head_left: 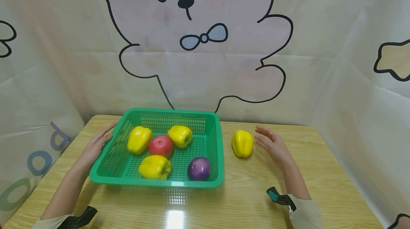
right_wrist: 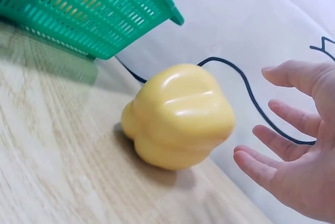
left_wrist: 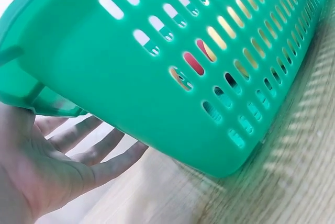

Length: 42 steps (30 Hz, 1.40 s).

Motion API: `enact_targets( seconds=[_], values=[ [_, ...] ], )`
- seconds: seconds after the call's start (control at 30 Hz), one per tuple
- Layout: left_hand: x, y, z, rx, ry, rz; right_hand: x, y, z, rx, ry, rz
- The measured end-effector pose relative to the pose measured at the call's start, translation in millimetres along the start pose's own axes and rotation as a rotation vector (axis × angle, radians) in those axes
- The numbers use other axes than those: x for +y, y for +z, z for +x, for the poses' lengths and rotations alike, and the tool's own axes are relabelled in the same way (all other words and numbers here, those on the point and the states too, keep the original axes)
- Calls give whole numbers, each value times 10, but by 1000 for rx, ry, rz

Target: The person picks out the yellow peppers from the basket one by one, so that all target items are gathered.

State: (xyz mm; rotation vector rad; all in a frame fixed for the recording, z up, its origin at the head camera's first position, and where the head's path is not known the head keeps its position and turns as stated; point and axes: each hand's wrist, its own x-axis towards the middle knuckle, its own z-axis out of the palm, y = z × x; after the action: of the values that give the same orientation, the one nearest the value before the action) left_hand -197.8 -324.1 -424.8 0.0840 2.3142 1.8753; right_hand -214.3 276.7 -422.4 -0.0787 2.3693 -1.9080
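Against the left side of a green plastic basket (head_left: 157,183) rests my left hand (head_left: 93,150). Its fingers (left_wrist: 112,165) extend along the basket's outer wall (left_wrist: 131,93), just below the rim. To the right of the basket, a yellow bell pepper (head_left: 242,144) lies on the table. My right hand (head_left: 276,148) is beside that pepper, fingers spread and apart from it. A gap shows between the fingertips and the pepper (right_wrist: 180,116) in the right wrist view. Inside the basket are three more yellow bell peppers (head_left: 155,167), a red round fruit (head_left: 161,146) and a shiny purple round piece (head_left: 199,169).
The wooden table (head_left: 243,200) carries the basket and the single pepper. A pale curtain (head_left: 198,79) with a bear drawing hangs right behind the table's back edge, and more cloth hangs at both sides. Dark straps (head_left: 282,199) sit at both wrists.
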Motion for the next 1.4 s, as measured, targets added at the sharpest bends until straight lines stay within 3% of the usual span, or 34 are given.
enact_targets(
  seconds=[0.27,0.53,1.4],
  values=[
    [-31,4,5,22,77,19,-95,3,-31,14,-24,-1],
    [-57,17,-20,10,122,-48,-207,32,-63,19,-35,1],
    [-47,29,-15,12,112,-49,-657,209,75,-24,-91,-143]
  ],
)
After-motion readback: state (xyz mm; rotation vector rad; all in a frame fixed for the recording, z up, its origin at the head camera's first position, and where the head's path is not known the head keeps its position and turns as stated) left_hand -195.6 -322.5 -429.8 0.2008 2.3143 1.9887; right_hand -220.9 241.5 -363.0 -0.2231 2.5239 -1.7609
